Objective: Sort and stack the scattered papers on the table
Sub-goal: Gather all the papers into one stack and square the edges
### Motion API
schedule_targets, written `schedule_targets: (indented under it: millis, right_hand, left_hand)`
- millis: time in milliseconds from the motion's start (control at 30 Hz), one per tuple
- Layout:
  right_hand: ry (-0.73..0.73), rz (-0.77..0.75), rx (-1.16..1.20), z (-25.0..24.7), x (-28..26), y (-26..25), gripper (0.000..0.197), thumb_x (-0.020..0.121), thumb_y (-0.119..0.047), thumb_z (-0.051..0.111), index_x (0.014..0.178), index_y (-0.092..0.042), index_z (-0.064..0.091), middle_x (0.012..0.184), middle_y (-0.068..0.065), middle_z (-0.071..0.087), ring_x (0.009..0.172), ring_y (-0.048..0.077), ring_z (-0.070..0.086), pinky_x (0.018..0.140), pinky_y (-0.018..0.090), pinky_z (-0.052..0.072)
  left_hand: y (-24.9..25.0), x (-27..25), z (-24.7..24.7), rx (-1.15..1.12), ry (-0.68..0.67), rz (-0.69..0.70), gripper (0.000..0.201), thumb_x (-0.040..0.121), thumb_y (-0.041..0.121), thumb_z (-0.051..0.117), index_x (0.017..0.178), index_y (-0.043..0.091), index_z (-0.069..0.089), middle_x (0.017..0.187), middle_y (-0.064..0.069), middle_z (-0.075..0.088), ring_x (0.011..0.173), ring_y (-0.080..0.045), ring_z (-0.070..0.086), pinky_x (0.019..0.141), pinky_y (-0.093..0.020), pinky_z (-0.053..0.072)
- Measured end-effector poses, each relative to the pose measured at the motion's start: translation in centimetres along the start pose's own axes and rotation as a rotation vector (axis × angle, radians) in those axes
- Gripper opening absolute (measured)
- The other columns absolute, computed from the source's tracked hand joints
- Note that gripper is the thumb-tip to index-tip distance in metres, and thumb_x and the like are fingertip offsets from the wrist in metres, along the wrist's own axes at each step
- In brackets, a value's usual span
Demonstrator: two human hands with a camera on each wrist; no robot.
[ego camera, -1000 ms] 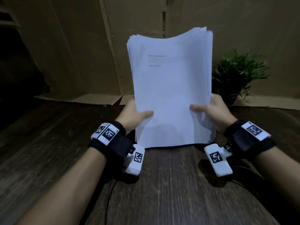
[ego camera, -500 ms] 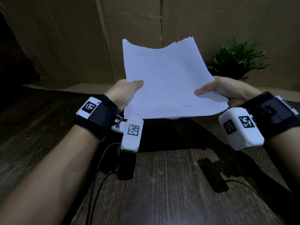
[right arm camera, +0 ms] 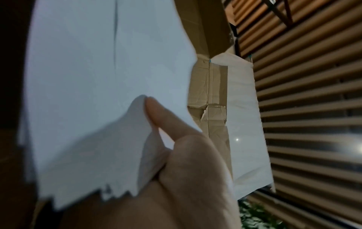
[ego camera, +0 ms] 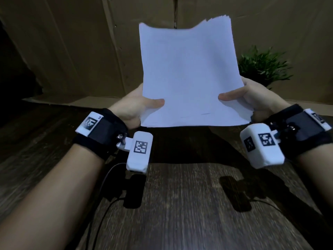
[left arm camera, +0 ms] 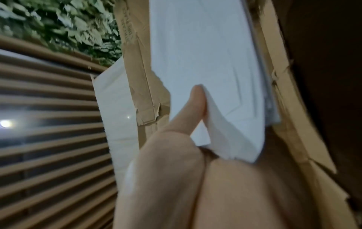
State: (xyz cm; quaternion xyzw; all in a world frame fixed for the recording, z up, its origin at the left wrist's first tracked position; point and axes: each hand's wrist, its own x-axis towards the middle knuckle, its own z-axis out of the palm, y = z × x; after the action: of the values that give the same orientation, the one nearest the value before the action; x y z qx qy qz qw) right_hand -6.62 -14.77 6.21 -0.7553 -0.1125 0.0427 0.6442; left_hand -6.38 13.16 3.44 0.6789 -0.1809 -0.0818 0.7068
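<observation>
The stack of papers (ego camera: pixel 189 73) is held in the air above the wooden table (ego camera: pixel 180 204), tilted toward the person, clear of the surface. The left hand (ego camera: pixel 133 107) clamps the left edge, thumb on the front sheet; the right hand (ego camera: pixel 252 98) clamps the right edge likewise. The top edges are fanned and uneven at the right corner. Judged step: squaring the stack. Recommended: loosen both pinches slightly, tap the bottom edge on the table until the sheets align, then lay flat. A potted plant (ego camera: pixel 263 67) stands behind, near the right hand.
</observation>
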Motion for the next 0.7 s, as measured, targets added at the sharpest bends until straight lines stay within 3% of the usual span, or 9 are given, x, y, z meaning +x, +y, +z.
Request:
schedule_targets:
  millis: [100, 200, 333, 433, 500, 600, 700]
  right_hand:
    - [0.064, -0.083, -0.032, 0.2, 0.2, 0.2, 0.047, 0.090, 0.011, 0.055, 0.133, -0.009, 0.056, 0.114, 0.004, 0.072, 0.095, 0.021, 0.073, 0.076, 0.035, 0.058]
    - [0.093, -0.136, 0.124, 0.0, 0.1, -0.3, 0.038, 0.098, -0.006, 0.055, 0.134, -0.014, 0.059, 0.125, 0.003, 0.070, 0.110, 0.023, 0.069, 0.091, 0.036, 0.055]
    - [0.246, -0.255, 0.306, 0.3, 0.3, -0.4, 0.039, 0.101, -0.006, 0.051, 0.140, -0.009, 0.053, 0.131, 0.005, 0.066, 0.113, 0.019, 0.067, 0.085, 0.027, 0.058]
    - [0.316, -0.303, 0.431, 0.6, 0.8, 0.0, 0.041, 0.101, -0.001, 0.050, 0.141, -0.004, 0.050, 0.135, 0.009, 0.063, 0.118, 0.022, 0.065, 0.096, 0.032, 0.055]
    - [0.357, -0.325, 0.492, 1.0, 0.9, 0.0, 0.037, 0.100, -0.003, 0.051, 0.137, -0.006, 0.054, 0.133, 0.008, 0.065, 0.118, 0.024, 0.065, 0.100, 0.038, 0.053]
    - [0.344, -0.379, 0.530, 1.9, 0.8, 0.0, 0.029, 0.100, -0.007, 0.053, 0.129, -0.013, 0.058, 0.130, 0.006, 0.067, 0.117, 0.024, 0.066, 0.098, 0.041, 0.054]
    - [0.331, -0.421, 0.493, 2.7, 0.4, 0.2, 0.032, 0.100, -0.006, 0.053, 0.131, -0.007, 0.057, 0.131, 0.009, 0.066, 0.117, 0.025, 0.066, 0.099, 0.040, 0.054]
  left_hand:
    - [0.1, 0.2, 0.1, 0.092, 0.108, 0.156, 0.067, 0.091, -0.009, 0.058, 0.146, 0.018, 0.032, 0.140, -0.005, 0.054, 0.125, -0.020, 0.057, 0.096, -0.033, 0.053]
    - [0.2, 0.3, 0.3, 0.191, 0.150, 0.257, 0.063, 0.091, -0.009, 0.058, 0.141, 0.022, 0.036, 0.137, -0.001, 0.056, 0.124, -0.014, 0.057, 0.097, -0.030, 0.052]
    - [0.2, 0.2, 0.8, 0.163, 0.168, 0.235, 0.051, 0.090, -0.005, 0.062, 0.132, 0.020, 0.048, 0.129, -0.003, 0.063, 0.115, -0.017, 0.064, 0.093, -0.035, 0.055]
    - [-0.4, 0.4, 1.0, -0.122, 0.339, 0.141, 0.038, 0.091, 0.006, 0.064, 0.128, 0.006, 0.055, 0.121, -0.011, 0.068, 0.101, -0.023, 0.070, 0.080, -0.035, 0.060]
    - [-1.0, 0.8, 1.7, -0.400, 0.396, 0.052, 0.040, 0.092, 0.015, 0.064, 0.130, 0.005, 0.056, 0.122, -0.012, 0.068, 0.108, -0.025, 0.068, 0.083, -0.037, 0.060]
    - [-1.2, 0.9, 3.9, -0.744, 0.346, -0.076, 0.031, 0.094, 0.021, 0.062, 0.121, 0.005, 0.062, 0.116, -0.013, 0.070, 0.114, -0.030, 0.064, 0.096, -0.045, 0.051]
    - [-1.1, 0.5, 6.0, -0.925, 0.183, -0.148, 0.030, 0.096, 0.023, 0.059, 0.109, -0.001, 0.071, 0.114, -0.019, 0.070, 0.112, -0.035, 0.064, 0.104, -0.049, 0.043]
